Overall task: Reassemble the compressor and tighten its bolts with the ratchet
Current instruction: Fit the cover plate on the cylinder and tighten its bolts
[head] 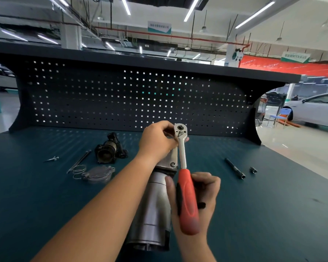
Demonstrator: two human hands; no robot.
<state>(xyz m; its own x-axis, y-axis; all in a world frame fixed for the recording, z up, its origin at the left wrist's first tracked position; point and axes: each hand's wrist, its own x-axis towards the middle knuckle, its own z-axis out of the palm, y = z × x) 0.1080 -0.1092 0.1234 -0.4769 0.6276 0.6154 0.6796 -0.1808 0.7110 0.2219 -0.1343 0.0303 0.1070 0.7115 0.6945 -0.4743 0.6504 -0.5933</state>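
Toward the left edge of the table (45, 205), a small bolt (52, 159) lying alone. Just right of it a long thin bolt (79, 161), pointing to the back edge, with a wire spring (79, 172) at its near end and a round cover plate (98, 174) just beside the spring. Behind the plate, a dark housing part (109, 149) lying on its side.

At the middle, the compressor (154, 205), a silver cylinder stretched from the front edge toward the back. Above its far end the left hand (157, 140), fingers curled and pinching the head of the ratchet (182, 154). Just right of the compressor the right hand (206, 190), wrapped tight around the red handle of the ratchet, thumb along the grip.

Toward the right edge, a long dark socket bar (235, 168) and a short socket (253, 170), near each other, well apart from both hands.
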